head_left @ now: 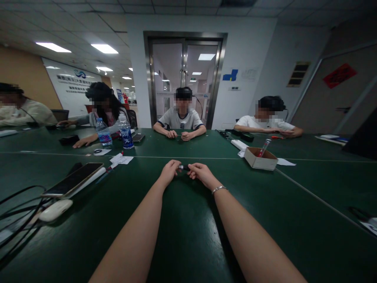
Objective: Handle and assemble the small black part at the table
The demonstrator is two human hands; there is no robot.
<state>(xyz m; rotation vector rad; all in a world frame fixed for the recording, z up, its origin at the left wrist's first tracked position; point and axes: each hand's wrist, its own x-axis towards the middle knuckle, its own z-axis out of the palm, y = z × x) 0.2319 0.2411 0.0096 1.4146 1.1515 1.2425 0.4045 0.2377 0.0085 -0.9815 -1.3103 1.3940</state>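
Observation:
Between my hands, over the middle of the green table (188, 220), is a small black-and-silver tube-like piece (183, 168); its exact kind is too small to tell. My left hand (171, 171) pinches its silver end. The dark end sits in the closed fingers of my right hand (201, 174), which has a silver bracelet (219, 189) at the wrist. Fingertips of both hands cover parts of the piece.
To the left lie a phone (77, 179), a white case (55, 210) and black cables (20, 224). Two bottles (126, 133) stand farther back. An open box (260, 159) holding a clear tube is at right. Several people sit around the table, one (182, 116) directly opposite.

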